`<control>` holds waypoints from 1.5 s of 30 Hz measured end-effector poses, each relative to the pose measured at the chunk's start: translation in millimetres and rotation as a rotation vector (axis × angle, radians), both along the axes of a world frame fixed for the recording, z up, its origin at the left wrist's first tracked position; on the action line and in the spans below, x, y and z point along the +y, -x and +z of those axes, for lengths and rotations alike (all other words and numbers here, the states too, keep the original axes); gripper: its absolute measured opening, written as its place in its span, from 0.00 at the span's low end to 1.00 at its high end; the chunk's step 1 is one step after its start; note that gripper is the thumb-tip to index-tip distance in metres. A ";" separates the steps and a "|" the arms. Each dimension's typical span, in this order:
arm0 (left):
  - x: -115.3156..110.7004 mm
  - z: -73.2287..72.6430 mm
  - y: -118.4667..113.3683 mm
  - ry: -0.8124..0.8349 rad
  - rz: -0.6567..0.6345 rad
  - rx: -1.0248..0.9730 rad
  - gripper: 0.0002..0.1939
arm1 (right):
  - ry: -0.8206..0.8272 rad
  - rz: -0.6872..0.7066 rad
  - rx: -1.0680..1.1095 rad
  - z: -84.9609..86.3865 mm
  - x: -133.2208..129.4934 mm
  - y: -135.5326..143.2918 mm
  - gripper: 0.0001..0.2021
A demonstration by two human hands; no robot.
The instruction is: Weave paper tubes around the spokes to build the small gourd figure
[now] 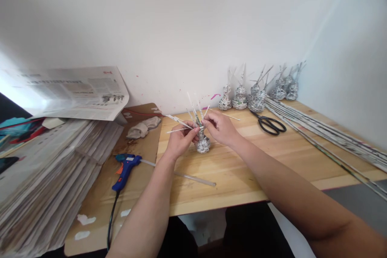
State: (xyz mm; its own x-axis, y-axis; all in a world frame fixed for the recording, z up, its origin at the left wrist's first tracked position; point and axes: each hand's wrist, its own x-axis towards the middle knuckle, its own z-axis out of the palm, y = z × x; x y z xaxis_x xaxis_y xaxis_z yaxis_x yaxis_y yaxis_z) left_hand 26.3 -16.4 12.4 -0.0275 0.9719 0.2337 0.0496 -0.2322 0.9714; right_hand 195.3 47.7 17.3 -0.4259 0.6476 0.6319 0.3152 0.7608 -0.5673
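Gripping the woven paper piece (203, 145) near its neck, your left hand (180, 140) seemingly steadies it while your right hand (222, 128) pinches a paper strand (206, 111).

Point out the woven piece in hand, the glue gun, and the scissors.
Woven piece (203, 145): head view, rounded base.
Glue gun (125, 173): head view, blue handle.
Scissors (260, 119): head view, where handles meet.
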 end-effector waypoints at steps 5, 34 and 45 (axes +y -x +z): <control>-0.7 -0.6 -0.8 -0.003 -0.011 -0.005 0.17 | 0.015 0.048 -0.002 -1.6 4.1 1.1 0.11; 5.1 -14.2 2.3 -0.097 0.121 0.208 0.11 | 0.256 -0.116 0.161 -18.8 18.9 2.5 0.11; 8.4 -14.1 0.0 -0.091 0.233 0.113 0.13 | 0.204 -0.500 -0.177 -38.1 55.8 -25.7 0.08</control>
